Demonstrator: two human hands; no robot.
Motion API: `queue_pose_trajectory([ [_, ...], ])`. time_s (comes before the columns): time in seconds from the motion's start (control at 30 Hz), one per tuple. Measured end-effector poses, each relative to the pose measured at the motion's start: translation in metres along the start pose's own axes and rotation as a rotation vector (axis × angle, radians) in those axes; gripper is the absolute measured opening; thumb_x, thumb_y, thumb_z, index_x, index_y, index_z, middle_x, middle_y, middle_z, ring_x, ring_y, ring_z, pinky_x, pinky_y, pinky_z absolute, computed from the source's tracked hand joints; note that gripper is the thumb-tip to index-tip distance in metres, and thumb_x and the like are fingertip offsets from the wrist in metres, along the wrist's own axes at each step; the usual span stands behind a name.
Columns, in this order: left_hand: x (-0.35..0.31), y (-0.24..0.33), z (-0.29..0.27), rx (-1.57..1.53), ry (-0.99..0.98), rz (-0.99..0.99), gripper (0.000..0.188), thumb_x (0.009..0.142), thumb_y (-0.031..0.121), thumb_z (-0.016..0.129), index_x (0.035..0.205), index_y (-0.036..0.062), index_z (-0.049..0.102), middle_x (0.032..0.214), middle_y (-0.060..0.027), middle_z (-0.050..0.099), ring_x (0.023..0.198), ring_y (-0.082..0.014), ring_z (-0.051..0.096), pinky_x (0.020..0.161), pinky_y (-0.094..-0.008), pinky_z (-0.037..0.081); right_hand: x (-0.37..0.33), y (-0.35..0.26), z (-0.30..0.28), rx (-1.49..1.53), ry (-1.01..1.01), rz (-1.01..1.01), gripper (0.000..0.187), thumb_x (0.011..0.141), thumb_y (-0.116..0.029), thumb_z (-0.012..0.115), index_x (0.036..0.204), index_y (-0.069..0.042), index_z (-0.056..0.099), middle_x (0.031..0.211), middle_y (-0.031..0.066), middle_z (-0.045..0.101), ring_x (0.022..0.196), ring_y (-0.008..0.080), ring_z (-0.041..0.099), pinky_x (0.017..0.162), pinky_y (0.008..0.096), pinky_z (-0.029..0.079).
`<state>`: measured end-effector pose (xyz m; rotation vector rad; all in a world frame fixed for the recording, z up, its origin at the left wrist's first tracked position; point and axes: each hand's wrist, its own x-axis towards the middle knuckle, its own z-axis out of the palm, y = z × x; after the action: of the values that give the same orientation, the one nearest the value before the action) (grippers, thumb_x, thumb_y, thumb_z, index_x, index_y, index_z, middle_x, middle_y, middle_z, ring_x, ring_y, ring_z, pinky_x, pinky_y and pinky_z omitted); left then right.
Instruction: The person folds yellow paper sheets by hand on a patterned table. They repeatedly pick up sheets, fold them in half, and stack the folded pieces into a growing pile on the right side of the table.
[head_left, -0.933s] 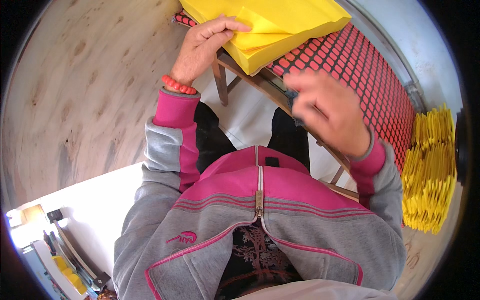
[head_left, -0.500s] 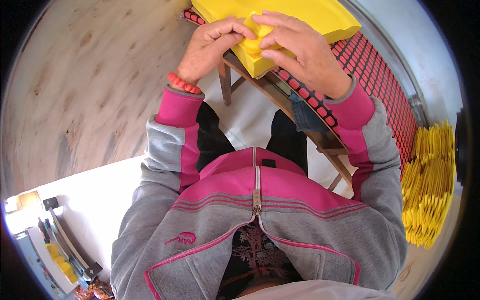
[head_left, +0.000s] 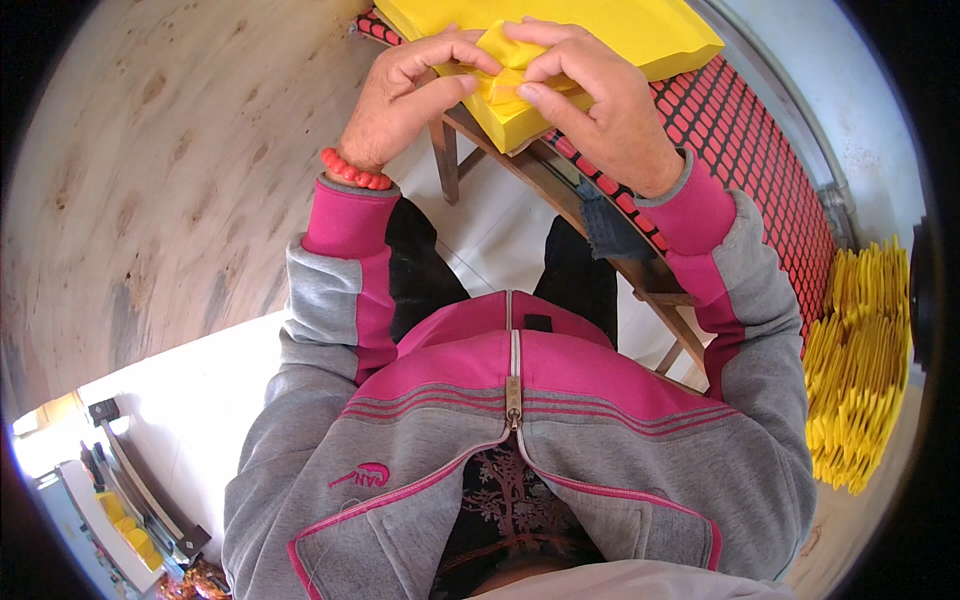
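The yellow sheet (head_left: 507, 82), creased into a small raised fold, sits directly between the two hands, on the near corner of a thick yellow stack (head_left: 640, 35). The right hand (head_left: 605, 95) pinches its right side between thumb and forefinger; the left hand (head_left: 395, 95) meets it from the left, fingers bent, though from here I can't tell whether they grip or merely press. Neither hand is nearer, since both touch it. Its long axis is hidden by the fingers. The stack rests toward the far left of the red-and-black patterned tabletop (head_left: 745, 150), which stretches toward the near right.
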<state>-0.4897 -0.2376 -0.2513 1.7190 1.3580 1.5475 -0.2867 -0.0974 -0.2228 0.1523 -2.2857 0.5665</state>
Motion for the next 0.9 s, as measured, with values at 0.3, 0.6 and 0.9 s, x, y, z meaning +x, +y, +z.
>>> queue_pose_trajectory([
  [0.3, 0.005, -0.01, 0.007, -0.025, 0.102, 0.109, 0.006, 0.097, 0.008, 0.069, 0.103, 0.0056, 0.068, 0.1, 0.0018, 0.069, 0.078, -0.0039, 0.061, 0.064, -0.0202, 0.049, 0.002, -0.009, 0.004, -0.07, 0.156, 0.0, 0.018, 0.087, -0.011, 0.074, 0.1, -0.003, 0.066, 0.124, 0.0192, 0.067, 0.109, 0.0354, 0.067, 0.092, 0.038, 0.053],
  [0.6, 0.007, -0.022, 0.01, -0.184, 0.256, 0.048, 0.013, 0.1, 0.0, 0.064, 0.111, 0.0011, 0.06, 0.11, -0.0029, 0.068, 0.106, -0.0104, 0.064, 0.093, -0.0257, 0.051, 0.006, -0.011, -0.006, -0.217, 0.031, -0.103, 0.018, 0.086, -0.011, 0.074, 0.099, -0.001, 0.067, 0.134, 0.028, 0.062, 0.126, 0.044, 0.058, 0.106, 0.0457, 0.047],
  [0.9, 0.0, -0.007, 0.005, -0.149, 0.115, 0.049, 0.006, 0.099, 0.004, 0.064, 0.103, 0.0033, 0.067, 0.115, -0.0044, 0.072, 0.092, -0.0063, 0.064, 0.061, -0.0213, 0.054, 0.001, -0.004, -0.002, -0.012, 0.03, 0.046, 0.016, 0.086, -0.008, 0.076, 0.094, -0.001, 0.064, 0.127, 0.0284, 0.065, 0.123, 0.043, 0.061, 0.106, 0.0473, 0.047],
])
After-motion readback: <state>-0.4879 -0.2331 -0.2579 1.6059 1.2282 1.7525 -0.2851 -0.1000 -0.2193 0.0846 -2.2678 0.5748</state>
